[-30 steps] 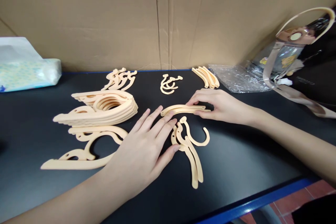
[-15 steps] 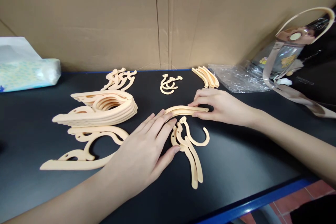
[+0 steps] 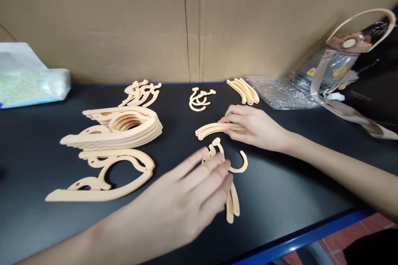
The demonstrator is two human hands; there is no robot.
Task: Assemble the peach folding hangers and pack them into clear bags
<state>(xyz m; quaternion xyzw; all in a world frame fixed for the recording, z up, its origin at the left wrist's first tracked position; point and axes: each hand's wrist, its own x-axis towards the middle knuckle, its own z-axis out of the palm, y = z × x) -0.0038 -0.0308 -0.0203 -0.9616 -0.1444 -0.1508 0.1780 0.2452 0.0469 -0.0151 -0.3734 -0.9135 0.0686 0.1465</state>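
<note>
My right hand (image 3: 253, 124) pinches a pair of cream curved hanger arms (image 3: 209, 130) lying side by side on the dark table. My left hand (image 3: 192, 198) is spread over a loose hook (image 3: 242, 165) and two slim curved pieces (image 3: 234, 205), hiding most of them. Its fingers are a little blurred, and whether they touch these parts I cannot tell. To the left lies a folded hanger (image 3: 124, 187). Behind it is a stack of folded hangers (image 3: 139, 134), its layers closely piled.
Along the back edge lie a pile of curved parts (image 3: 143, 93), several small hooks (image 3: 200, 100) and a bundle of arms (image 3: 245, 91). A clear plastic bag (image 3: 280, 93) and a strapped bottle (image 3: 334, 66) stand right, a tissue pack (image 3: 37, 87) left. Cardboard (image 3: 124, 25) rises behind.
My left hand has let go of the left end of the curved arms and moved toward me and right, over the hook and slim pieces. My right hand has shifted slightly left along the arms.
</note>
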